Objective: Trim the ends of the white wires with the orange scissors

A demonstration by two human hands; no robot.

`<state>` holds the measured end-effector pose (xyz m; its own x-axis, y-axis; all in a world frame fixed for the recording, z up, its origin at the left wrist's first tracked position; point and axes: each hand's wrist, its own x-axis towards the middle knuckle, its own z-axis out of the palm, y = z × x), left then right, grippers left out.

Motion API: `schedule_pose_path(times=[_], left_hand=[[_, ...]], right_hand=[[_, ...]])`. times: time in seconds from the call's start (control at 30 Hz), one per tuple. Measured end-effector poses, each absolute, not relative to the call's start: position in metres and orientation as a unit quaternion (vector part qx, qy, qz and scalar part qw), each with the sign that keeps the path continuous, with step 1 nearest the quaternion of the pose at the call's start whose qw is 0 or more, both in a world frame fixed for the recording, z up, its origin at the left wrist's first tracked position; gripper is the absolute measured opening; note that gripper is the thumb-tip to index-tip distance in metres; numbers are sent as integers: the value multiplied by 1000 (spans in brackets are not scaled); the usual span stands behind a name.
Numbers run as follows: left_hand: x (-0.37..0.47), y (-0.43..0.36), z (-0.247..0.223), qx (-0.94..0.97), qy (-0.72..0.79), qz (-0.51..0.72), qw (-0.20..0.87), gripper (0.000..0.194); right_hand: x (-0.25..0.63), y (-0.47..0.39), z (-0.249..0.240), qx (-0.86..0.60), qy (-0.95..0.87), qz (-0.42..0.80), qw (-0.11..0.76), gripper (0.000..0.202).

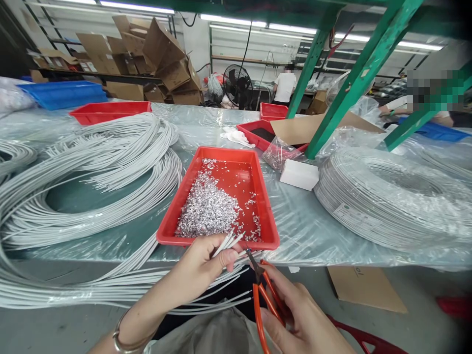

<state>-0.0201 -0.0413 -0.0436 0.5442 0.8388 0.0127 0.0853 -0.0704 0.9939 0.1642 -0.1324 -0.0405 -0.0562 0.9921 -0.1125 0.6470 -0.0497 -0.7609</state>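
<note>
Several white cable ends (229, 242) stick out of my left hand (208, 260), pinched between thumb and fingers at the near rim of a red tray (273, 221). My right hand (295, 309) grips orange-handled cutting pliers (262, 290), their dark jaws close to those cable ends. Whether the jaws touch a cable I cannot tell. Inside the tray lies a heap of small shiny metal pieces (210, 206), mostly on its left side. More loose white cables (147, 282) run from the left beneath my left forearm, some ends over my lap.
Large coils of white cable (162, 182) cover the left of the table. A plastic-wrapped coil (368, 206) and a white box (299, 174) stand at the right, near green posts (363, 78). Farther back are red and blue bins (110, 112), cardboard boxes (165, 54) and two people.
</note>
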Motion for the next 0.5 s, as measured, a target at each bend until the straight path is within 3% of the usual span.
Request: schedule_pose_path(times=[0.5], left_hand=[[-17,-39,-44,682,417,387,461,16]], right_hand=[[172,-127,-45,-588,-714,333,184,48]])
